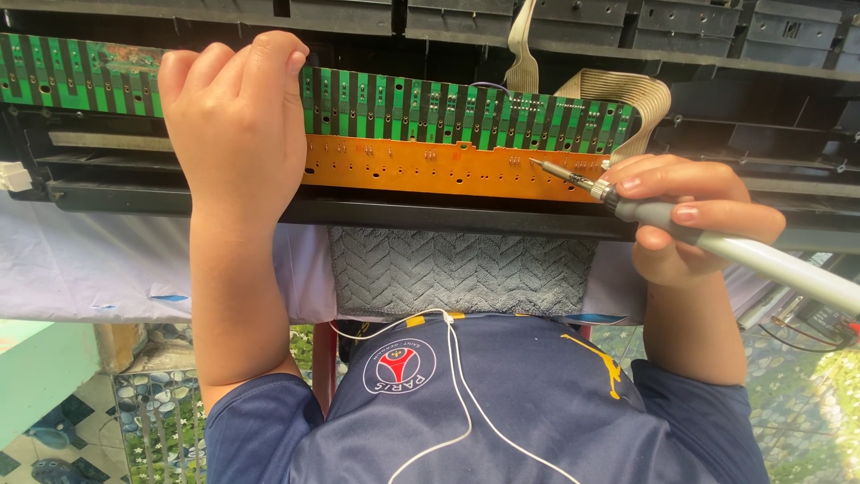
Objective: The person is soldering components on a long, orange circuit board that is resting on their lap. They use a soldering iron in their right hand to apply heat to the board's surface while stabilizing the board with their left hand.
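Note:
My right hand [690, 220] grips a grey soldering iron [743, 251] like a pen, its metal tip [548, 168] touching the right part of a long orange circuit board [430, 170]. Above that board lies a long green circuit board [466, 112] with many black strips. My left hand [235, 121] rests over the left part of both boards, fingers curled down on them, holding nothing loose. Both boards sit inside an open black plastic casing [430, 215]. A beige ribbon cable [627, 99] loops from the green board's right end.
A grey knitted towel [461, 269] lies under the casing's near edge, on a pale cloth [81, 269]. Black plastic parts [717, 27] line the far side. A white earphone cord [461, 385] hangs over my dark blue shirt. Loose wires [806, 327] sit at the right.

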